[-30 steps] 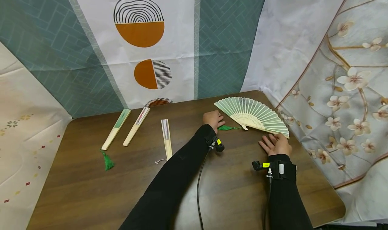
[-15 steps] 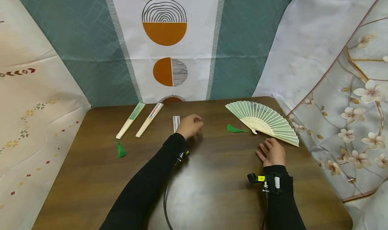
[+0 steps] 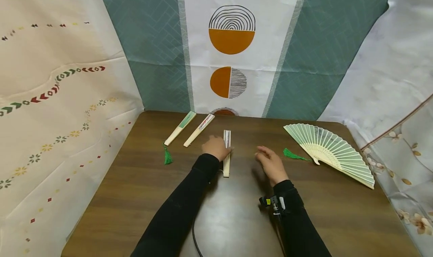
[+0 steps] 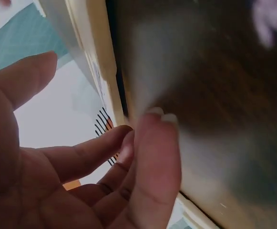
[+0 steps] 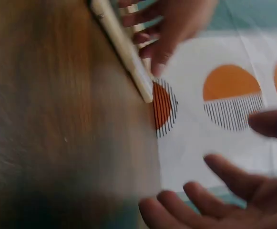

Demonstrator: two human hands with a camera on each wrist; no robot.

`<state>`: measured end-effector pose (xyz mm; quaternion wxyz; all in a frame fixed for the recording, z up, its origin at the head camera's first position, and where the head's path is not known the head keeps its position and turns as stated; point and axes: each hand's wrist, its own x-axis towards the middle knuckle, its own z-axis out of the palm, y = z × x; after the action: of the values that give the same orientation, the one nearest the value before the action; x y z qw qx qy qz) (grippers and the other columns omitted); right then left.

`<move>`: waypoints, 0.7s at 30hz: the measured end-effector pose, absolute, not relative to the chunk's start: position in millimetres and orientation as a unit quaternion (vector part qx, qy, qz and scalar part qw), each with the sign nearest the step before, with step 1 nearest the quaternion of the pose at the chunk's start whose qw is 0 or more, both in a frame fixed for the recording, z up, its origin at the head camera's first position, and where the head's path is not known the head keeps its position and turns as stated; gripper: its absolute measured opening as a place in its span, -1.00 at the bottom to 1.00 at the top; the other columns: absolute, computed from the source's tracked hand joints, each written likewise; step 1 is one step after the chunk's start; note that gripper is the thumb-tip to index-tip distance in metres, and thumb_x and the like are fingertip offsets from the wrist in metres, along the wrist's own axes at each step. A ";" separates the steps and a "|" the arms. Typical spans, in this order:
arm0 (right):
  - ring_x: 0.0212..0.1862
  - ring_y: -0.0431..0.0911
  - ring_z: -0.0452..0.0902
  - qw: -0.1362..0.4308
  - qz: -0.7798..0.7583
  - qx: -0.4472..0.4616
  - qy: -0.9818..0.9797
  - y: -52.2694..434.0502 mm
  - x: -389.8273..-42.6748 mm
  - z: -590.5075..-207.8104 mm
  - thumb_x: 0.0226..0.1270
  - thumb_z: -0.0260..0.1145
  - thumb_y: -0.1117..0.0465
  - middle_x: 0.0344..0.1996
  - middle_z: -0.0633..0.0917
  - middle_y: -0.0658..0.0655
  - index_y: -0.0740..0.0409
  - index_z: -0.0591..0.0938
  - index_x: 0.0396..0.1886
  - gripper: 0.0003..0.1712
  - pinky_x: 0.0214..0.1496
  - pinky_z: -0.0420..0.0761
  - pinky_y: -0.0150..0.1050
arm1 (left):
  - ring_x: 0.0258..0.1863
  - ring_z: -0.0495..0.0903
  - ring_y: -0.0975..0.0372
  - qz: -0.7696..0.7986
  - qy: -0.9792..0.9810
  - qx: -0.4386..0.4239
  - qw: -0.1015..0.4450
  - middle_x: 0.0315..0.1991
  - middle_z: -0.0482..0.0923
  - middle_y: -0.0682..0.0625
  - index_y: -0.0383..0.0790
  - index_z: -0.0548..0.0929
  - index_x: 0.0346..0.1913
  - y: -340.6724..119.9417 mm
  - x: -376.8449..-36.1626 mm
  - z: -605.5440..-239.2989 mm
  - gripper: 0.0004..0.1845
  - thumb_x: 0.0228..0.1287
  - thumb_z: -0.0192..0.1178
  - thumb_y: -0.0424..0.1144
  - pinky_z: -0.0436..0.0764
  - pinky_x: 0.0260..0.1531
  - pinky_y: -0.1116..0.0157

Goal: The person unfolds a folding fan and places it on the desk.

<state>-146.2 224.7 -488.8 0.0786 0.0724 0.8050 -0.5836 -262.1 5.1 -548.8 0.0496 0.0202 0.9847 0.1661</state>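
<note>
A folded hand fan (image 3: pixel 227 167) with pale wooden ribs and a light printed end lies upright in the middle of the brown table. My left hand (image 3: pixel 215 148) is at its left side, the thumb reaching over it in the head view. In the left wrist view the fan's edge (image 4: pixel 100 52) passes beyond the spread thumb and loosely bent fingers (image 4: pixel 157 162). My right hand (image 3: pixel 270 166) hovers to the right of this fan with relaxed fingers and holds nothing. A spread green fan (image 3: pixel 328 149) with a green tassel (image 3: pixel 295 154) lies farther right.
Two more folded fans lie at the back left: a green-topped one (image 3: pixel 180 128) with a green tassel (image 3: pixel 167 156), and one with a red-marked print (image 3: pixel 199 130). Patterned cloths hang behind the table (image 3: pixel 145 196) and at both sides. A cable trails from each wrist.
My left hand has moved away from the spread fan to the left, over to the middle folded fan. My right hand has left the spread fan's edge and moved left. The head view has turned left.
</note>
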 end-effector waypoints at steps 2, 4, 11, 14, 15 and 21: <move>0.76 0.40 0.25 0.088 -0.517 0.029 0.851 215.8 -152.6 -487.6 0.82 0.19 0.11 0.81 0.22 0.41 0.26 0.35 0.77 -0.30 0.77 0.39 0.40 | 0.00 0.81 -0.17 0.151 0.988 0.016 0.040 0.16 0.67 -0.29 -0.26 0.84 0.16 14.6 -258.6 -546.1 -0.27 0.49 0.39 0.41 0.87 0.08 -0.21; 0.82 0.43 0.12 0.097 -0.451 -0.007 0.887 208.0 -156.6 -486.5 0.83 0.21 0.04 0.84 0.14 0.42 0.25 0.31 0.80 -0.25 0.83 0.27 0.48 | -0.01 0.80 -0.15 0.138 0.990 0.011 0.034 0.16 0.63 -0.26 -0.23 0.86 0.13 21.0 -255.3 -544.6 -0.31 0.49 0.41 0.39 0.88 0.08 -0.17; 0.86 0.52 -0.18 0.107 -0.370 -0.051 0.921 198.6 -157.3 -493.3 0.78 0.28 -0.10 0.84 0.11 0.48 0.27 0.31 0.80 -0.14 0.83 0.02 0.60 | -0.07 0.78 -0.07 0.097 0.994 0.027 0.034 0.14 0.63 -0.23 -0.24 0.85 0.15 29.7 -249.3 -549.1 -0.55 0.49 0.48 0.07 0.91 -0.09 -0.06; 0.84 0.55 -0.17 0.099 -0.378 -0.058 0.919 203.4 -162.4 -505.4 0.74 0.30 -0.19 0.83 0.13 0.49 0.26 0.34 0.79 -0.09 0.80 0.03 0.66 | -0.06 0.78 -0.08 0.133 0.989 0.046 0.051 0.12 0.65 -0.25 -0.30 0.82 0.15 24.7 -252.4 -556.1 -0.55 0.44 0.51 -0.01 0.91 -0.08 -0.13; 0.84 0.57 -0.17 0.096 -0.381 -0.062 0.917 205.3 -165.4 -509.2 0.72 0.31 -0.23 0.82 0.14 0.50 0.25 0.35 0.78 -0.06 0.78 0.04 0.68 | -0.08 0.79 -0.07 0.145 0.986 0.054 0.059 0.08 0.68 -0.24 -0.29 0.83 0.11 21.6 -255.2 -559.3 -0.56 0.42 0.53 0.00 0.91 -0.09 -0.12; 0.82 0.51 0.03 0.073 -0.366 -0.079 0.925 218.5 -198.4 -548.6 0.67 0.30 -0.41 0.82 0.23 0.41 0.15 0.36 0.79 0.02 0.74 0.22 0.64 | -0.51 0.64 0.18 0.282 0.949 0.099 0.096 -0.46 0.70 0.01 -0.20 0.76 -0.38 -4.0 -269.2 -564.4 -0.69 0.37 0.60 -0.07 0.69 -0.47 0.23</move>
<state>-198.4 218.5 -548.6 0.0731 -0.0790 0.9245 -0.3657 -269.2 -4.0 -564.4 0.0960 0.0993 0.9493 0.2823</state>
